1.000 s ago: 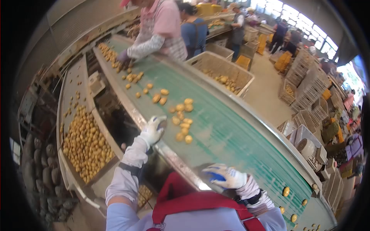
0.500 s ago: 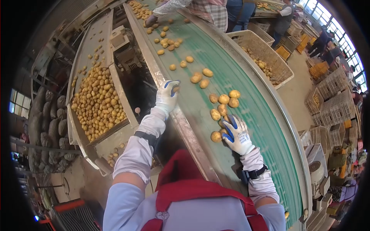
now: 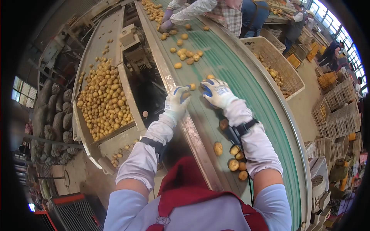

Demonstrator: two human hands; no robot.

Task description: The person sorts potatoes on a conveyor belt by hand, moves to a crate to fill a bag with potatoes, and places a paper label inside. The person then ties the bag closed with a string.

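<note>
A small potato (image 3: 186,95) sits in the curl of the left hand (image 3: 176,103), whose gloved fingers (image 3: 177,91) are closed round it at the left edge of the green conveyor belt (image 3: 246,100), just above the metal side rail (image 3: 192,134). Close beside it on the belt lies a loose potato (image 3: 192,87), between the two hands. The right hand (image 3: 218,93), in a white glove with blue tips, is down on the belt with its fingers (image 3: 207,91) bent under; whether they have hold of anything I cannot tell, since the glove hides it. Another potato (image 3: 210,77) shows just past its knuckles. Under and beside the right forearm a handful of potatoes (image 3: 233,164) lies on the belt, nearer the person. Farther up the belt is a cluster of potatoes (image 3: 187,55), and beyond it a co-worker's gloved hand (image 3: 166,26) rests among more of them. Left of the belt, across a dark gap, a trough (image 3: 129,96) is heaped with small yellow potatoes (image 3: 102,100), and filled sacks (image 3: 52,115) are stacked farther left. Right of the belt stands a mesh crate (image 3: 266,48) with a few potatoes inside, and stacked crates (image 3: 339,92) stand on the floor beyond it
</note>
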